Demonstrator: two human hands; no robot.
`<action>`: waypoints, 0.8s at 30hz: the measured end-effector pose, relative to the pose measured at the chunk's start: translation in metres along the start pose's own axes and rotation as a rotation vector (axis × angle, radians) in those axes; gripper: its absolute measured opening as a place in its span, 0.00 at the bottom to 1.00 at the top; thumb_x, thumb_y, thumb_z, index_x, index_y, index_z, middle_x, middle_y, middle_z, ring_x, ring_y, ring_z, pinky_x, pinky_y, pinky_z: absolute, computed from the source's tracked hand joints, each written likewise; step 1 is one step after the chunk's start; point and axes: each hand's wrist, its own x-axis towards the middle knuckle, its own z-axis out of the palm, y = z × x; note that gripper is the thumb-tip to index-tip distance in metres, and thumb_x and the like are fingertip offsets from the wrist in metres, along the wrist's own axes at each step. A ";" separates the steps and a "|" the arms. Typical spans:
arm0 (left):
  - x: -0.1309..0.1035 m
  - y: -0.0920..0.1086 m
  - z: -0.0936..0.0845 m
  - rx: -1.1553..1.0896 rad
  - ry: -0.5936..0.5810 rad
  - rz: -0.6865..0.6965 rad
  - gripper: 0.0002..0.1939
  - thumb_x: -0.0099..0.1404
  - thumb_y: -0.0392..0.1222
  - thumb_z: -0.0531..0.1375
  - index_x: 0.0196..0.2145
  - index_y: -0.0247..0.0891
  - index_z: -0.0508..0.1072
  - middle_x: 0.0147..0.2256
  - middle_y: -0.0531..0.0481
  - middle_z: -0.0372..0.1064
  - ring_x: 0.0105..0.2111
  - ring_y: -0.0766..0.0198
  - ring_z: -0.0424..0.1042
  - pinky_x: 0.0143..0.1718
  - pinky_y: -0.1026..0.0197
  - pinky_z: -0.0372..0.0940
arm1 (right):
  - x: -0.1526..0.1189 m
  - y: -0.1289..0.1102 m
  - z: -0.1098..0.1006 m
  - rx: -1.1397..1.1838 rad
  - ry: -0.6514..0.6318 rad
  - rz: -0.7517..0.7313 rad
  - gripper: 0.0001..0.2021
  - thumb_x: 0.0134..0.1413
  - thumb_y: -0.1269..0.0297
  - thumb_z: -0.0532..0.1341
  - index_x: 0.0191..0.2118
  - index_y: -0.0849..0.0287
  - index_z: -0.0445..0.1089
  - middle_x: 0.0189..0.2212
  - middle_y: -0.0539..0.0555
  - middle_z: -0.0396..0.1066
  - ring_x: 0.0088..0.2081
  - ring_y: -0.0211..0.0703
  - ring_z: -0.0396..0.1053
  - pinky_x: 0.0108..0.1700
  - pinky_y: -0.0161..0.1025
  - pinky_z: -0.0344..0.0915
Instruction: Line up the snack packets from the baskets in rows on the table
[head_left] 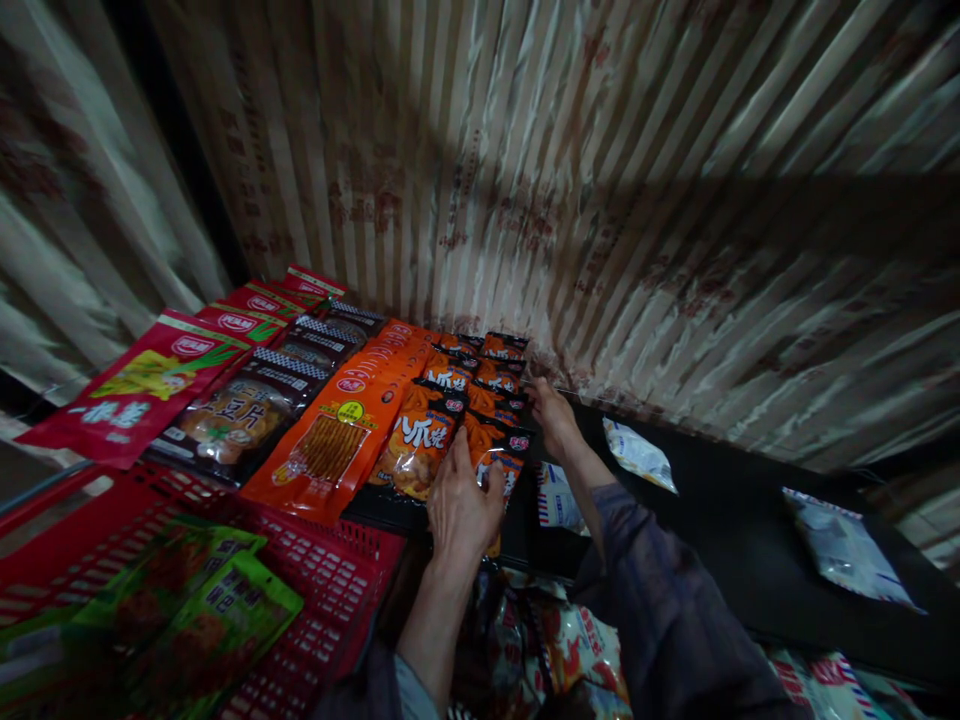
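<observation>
A shop: bagged snacks [424, 435] stand in matching rows on a black shelf [720, 520], with a red shopping basket [322, 580] beside the shelf.

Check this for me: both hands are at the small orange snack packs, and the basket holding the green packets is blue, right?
Not quite: the basket is red, as the head view shows. It does hold the green packets, and the left hand and right hand are both at the small orange snack packs.

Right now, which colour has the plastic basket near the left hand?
The basket is red, with rows of small holes; the head view shows it best.
</observation>
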 end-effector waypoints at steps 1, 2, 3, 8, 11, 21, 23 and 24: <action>0.001 0.000 0.000 -0.001 -0.001 -0.002 0.31 0.64 0.46 0.56 0.62 0.30 0.59 0.54 0.33 0.69 0.50 0.48 0.72 0.48 0.50 0.69 | 0.003 0.001 0.002 0.024 -0.009 0.025 0.11 0.59 0.56 0.57 0.34 0.54 0.73 0.35 0.51 0.78 0.38 0.39 0.74 0.43 0.35 0.70; 0.003 0.001 -0.001 -0.002 -0.005 -0.005 0.31 0.64 0.47 0.55 0.62 0.31 0.58 0.54 0.33 0.69 0.50 0.48 0.72 0.48 0.50 0.69 | 0.005 0.004 0.003 0.045 -0.020 0.046 0.11 0.59 0.56 0.57 0.34 0.55 0.73 0.34 0.50 0.78 0.36 0.39 0.74 0.41 0.35 0.70; 0.005 0.001 -0.001 -0.005 -0.013 -0.008 0.31 0.65 0.47 0.55 0.62 0.31 0.58 0.54 0.33 0.69 0.51 0.48 0.72 0.48 0.50 0.69 | 0.005 0.007 0.004 0.064 -0.034 0.063 0.12 0.59 0.56 0.57 0.34 0.55 0.74 0.32 0.50 0.78 0.35 0.40 0.75 0.39 0.35 0.71; 0.017 0.005 -0.001 -0.042 -0.087 -0.020 0.32 0.65 0.46 0.55 0.63 0.30 0.57 0.57 0.33 0.66 0.55 0.48 0.69 0.52 0.49 0.66 | -0.001 0.030 0.004 0.098 -0.068 0.135 0.18 0.58 0.49 0.58 0.30 0.59 0.74 0.25 0.52 0.78 0.30 0.43 0.76 0.36 0.38 0.72; 0.023 0.007 -0.002 -0.063 -0.150 -0.059 0.33 0.65 0.47 0.56 0.64 0.30 0.56 0.57 0.32 0.65 0.55 0.47 0.69 0.53 0.48 0.66 | -0.004 0.037 0.003 0.080 -0.074 0.126 0.21 0.55 0.44 0.59 0.29 0.59 0.74 0.25 0.52 0.78 0.29 0.43 0.76 0.37 0.38 0.72; 0.023 0.007 -0.004 -0.057 -0.108 -0.025 0.33 0.64 0.45 0.57 0.63 0.30 0.56 0.56 0.32 0.67 0.54 0.47 0.69 0.52 0.47 0.67 | -0.017 0.025 0.002 0.166 -0.033 0.164 0.21 0.58 0.46 0.55 0.34 0.60 0.75 0.34 0.57 0.80 0.40 0.48 0.77 0.44 0.41 0.72; 0.021 0.008 -0.002 -0.044 -0.058 0.019 0.32 0.64 0.44 0.58 0.63 0.30 0.57 0.57 0.32 0.65 0.56 0.47 0.68 0.52 0.47 0.67 | -0.022 0.021 0.001 0.167 -0.017 0.107 0.21 0.58 0.47 0.54 0.37 0.59 0.75 0.39 0.57 0.79 0.44 0.47 0.76 0.47 0.42 0.70; 0.021 0.008 0.000 -0.035 -0.033 0.037 0.32 0.64 0.44 0.58 0.62 0.29 0.58 0.58 0.32 0.64 0.57 0.47 0.67 0.53 0.47 0.66 | -0.025 0.020 -0.001 0.163 -0.006 0.069 0.21 0.58 0.47 0.55 0.39 0.60 0.75 0.43 0.57 0.78 0.46 0.47 0.75 0.49 0.42 0.69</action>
